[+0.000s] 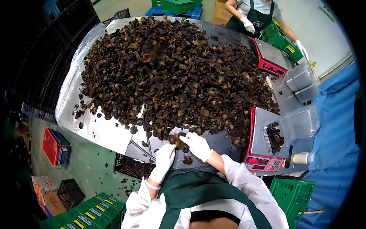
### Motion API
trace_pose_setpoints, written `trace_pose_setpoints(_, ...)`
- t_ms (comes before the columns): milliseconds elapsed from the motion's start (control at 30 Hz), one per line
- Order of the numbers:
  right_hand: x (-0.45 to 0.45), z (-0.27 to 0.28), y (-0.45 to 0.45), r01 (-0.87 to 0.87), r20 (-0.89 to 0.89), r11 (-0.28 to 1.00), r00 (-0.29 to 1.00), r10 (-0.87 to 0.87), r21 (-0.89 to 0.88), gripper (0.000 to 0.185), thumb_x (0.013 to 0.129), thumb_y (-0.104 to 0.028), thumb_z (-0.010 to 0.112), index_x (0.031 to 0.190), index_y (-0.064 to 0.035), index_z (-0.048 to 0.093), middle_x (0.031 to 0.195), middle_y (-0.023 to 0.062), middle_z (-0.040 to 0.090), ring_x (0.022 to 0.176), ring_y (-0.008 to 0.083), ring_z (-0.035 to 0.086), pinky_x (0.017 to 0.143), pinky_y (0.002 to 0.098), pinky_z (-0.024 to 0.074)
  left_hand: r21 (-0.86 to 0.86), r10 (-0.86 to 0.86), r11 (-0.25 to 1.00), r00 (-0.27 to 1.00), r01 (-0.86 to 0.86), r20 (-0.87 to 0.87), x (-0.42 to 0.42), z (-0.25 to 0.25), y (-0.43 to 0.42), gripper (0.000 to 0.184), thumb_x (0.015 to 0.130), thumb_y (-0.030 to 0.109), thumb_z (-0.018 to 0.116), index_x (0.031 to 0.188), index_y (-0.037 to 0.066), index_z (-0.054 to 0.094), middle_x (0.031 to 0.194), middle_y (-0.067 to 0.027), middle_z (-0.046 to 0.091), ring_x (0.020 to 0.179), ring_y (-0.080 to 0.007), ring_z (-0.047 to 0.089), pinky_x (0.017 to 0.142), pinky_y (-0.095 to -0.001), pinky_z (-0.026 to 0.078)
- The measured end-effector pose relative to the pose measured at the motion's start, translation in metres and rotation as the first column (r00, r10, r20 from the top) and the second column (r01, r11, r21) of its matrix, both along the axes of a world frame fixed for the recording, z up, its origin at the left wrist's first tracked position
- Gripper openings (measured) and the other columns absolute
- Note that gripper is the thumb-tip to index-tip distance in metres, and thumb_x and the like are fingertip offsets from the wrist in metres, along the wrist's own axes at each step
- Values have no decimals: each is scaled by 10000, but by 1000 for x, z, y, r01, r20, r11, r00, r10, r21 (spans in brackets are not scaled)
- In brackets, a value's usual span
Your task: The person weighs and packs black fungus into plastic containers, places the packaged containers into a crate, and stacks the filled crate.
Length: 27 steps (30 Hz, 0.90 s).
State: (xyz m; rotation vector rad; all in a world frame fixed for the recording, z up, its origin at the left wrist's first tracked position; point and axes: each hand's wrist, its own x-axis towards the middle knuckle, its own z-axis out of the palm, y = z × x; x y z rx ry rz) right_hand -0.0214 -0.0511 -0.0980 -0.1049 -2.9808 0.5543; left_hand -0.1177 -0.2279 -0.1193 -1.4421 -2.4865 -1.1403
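Observation:
Both my hands wear white gloves and meet over the near edge of the table. My left hand [166, 155] and my right hand [196, 145] are closed on one brown, wrinkled mushroom piece [177, 141] between them. Just beyond lies a large heap of dark brown mushroom pieces [171, 76] on the plastic-covered table [110, 132]. A small loose piece [187, 160] rests below my right hand. To the right, a clear tray of pieces [275, 138] sits on a red scale [263, 114] with its lid folded open.
A second red scale [271, 53] and stacked clear containers [302, 81] stand farther back on the right. At the far side is a co-worker [253, 17] in white gloves, beside a green crate [282, 42]. A black crate [133, 168] with pieces sits below the near edge.

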Motion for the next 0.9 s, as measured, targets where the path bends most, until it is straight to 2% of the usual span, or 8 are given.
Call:
trace_pose_setpoints(100, 40, 14, 4, 28, -16, 995, 999, -29, -99, 446, 758, -84, 584, 1195, -170, 584, 1032, 65, 563, 935, 256, 563, 736, 334, 520, -64, -93, 992, 975, 108, 201, 19, 8, -23, 146, 780, 65, 637, 926, 64, 648, 823, -100, 619, 782, -283, 613, 681, -368, 497)
trace_pose_setpoints(233, 69, 21, 17, 109, -70, 965, 989, -130, -238, 381, 728, -75, 628, 1098, -167, 642, 981, 45, 591, 899, 262, 594, 752, 349, 517, 15, -49, 999, 969, 46, 244, 29, 5, -34, 183, 773, 49, 688, 941, 22, 623, 864, -130, 612, 790, -289, 616, 695, -335, 504)
trace_pose_setpoints(367, 77, 29, 28, 198, -55, 947, 974, -219, -253, 412, 702, -52, 646, 1099, -161, 631, 1144, 69, 576, 1003, 286, 576, 825, 353, 509, -66, 55, 997, 917, -31, 395, 34, 8, -42, 298, 747, 126, 730, 997, 15, 609, 971, -150, 615, 892, -323, 603, 774, -370, 498)
trace_pose_setpoints(533, 71, 30, 21, 201, 40, 941, 979, -198, -272, 596, 727, -201, 710, 1292, -134, 530, 1361, 166, 463, 1208, 349, 478, 1005, 393, 417, -73, 68, 996, 967, -52, 247, 36, 21, -36, 316, 756, 161, 726, 1018, 26, 612, 987, -136, 605, 892, -318, 593, 767, -368, 492)
trace_pose_setpoints(600, 57, 32, 9, 173, 52, 951, 985, -165, -256, 729, 729, -386, 730, 1374, -182, 459, 1402, 167, 418, 1244, 357, 441, 1029, 421, 390, -80, 46, 996, 990, -35, 131, 33, 24, -29, 317, 761, 169, 721, 1027, 34, 614, 978, -127, 600, 880, -312, 590, 757, -369, 490)
trace_pose_setpoints(667, 41, 27, -4, 141, 90, 980, 988, -129, -144, 748, 719, -436, 713, 1388, -245, 438, 1432, 136, 380, 1289, 351, 386, 998, 442, 405, -161, 47, 986, 992, -27, 120, 31, 12, -25, 275, 781, 162, 697, 1023, 52, 628, 926, -102, 589, 835, -290, 581, 716, -365, 486)
trace_pose_setpoints(800, 27, -2, -8, 101, 28, 990, 995, -99, -100, 459, 785, -297, 658, 1229, -209, 581, 1305, 97, 488, 1145, 296, 490, 875, 393, 477, 35, 82, 993, 892, -109, 444, 24, 5, -30, 126, 798, 11, 639, 923, 24, 655, 838, -100, 611, 789, -234, 612, 721, -313, 487)
trace_pose_setpoints(900, 39, -7, 4, 133, -158, 956, 971, -179, -263, 274, 794, -172, 621, 1067, -161, 643, 1151, 86, 556, 1013, 262, 557, 866, 352, 477, -55, 81, 996, 885, -63, 459, 23, 11, -35, 242, 800, 136, 681, 1021, 49, 637, 988, -110, 607, 900, -268, 602, 761, -333, 490)
